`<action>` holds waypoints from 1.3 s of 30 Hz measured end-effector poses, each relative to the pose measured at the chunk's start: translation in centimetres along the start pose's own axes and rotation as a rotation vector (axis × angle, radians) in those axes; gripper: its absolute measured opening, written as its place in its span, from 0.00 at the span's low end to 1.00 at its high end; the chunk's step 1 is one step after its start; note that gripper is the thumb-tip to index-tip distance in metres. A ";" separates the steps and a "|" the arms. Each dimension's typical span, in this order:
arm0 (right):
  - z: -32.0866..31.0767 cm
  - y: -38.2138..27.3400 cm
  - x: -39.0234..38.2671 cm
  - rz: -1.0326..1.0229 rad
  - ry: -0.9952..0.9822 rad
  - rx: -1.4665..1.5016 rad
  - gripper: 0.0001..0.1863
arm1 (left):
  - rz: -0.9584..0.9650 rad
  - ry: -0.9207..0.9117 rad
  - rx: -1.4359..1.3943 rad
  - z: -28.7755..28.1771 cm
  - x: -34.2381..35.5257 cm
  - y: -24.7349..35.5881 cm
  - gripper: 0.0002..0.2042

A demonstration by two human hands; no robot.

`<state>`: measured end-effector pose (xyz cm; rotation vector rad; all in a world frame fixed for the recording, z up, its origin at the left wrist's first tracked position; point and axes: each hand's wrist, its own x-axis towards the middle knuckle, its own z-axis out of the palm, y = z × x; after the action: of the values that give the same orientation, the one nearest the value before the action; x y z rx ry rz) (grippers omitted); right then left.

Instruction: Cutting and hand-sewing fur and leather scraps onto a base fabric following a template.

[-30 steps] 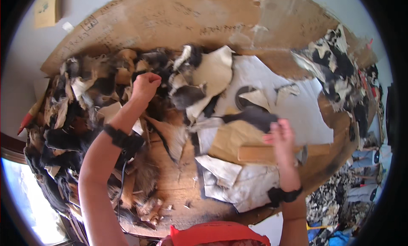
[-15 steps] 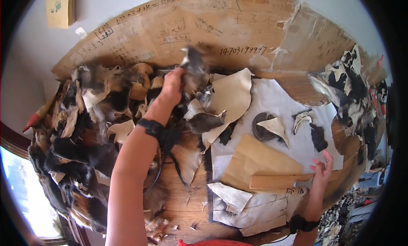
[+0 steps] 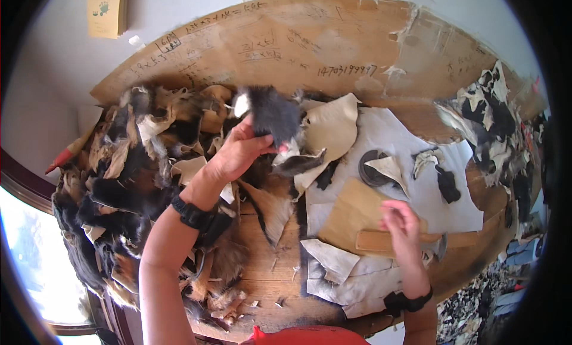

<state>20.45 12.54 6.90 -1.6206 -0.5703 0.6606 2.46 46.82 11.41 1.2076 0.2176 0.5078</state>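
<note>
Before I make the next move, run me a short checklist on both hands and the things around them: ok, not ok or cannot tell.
1. Dark fur piece gripped in the left hand: ok.
2. Right hand free of any fur: ok, none visible in it.
3. Right hand off the wooden bar: cannot tell; they overlap in this view.
4. Brown paper uncovered: not ok; the bar lies across its lower part.
5. Dark disc uncovered: not ok; a pale scrap partly covers it.
</note>
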 end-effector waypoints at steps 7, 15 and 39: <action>7.2 -3.5 1.6 0.172 -0.404 0.374 0.35 | -0.373 -0.407 0.040 6.2 -4.0 -3.0 0.28; 6.6 -1.4 1.5 0.160 -0.211 0.729 0.12 | -0.725 -0.419 -0.154 6.7 -6.9 -4.8 0.23; 5.2 4.2 12.4 -0.376 0.527 -0.451 0.29 | -0.150 0.388 1.744 -8.1 5.3 -8.3 0.25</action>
<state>25.70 24.23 0.96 -1.9368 -0.6304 -0.1951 5.79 54.02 1.43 2.7228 1.2436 0.3431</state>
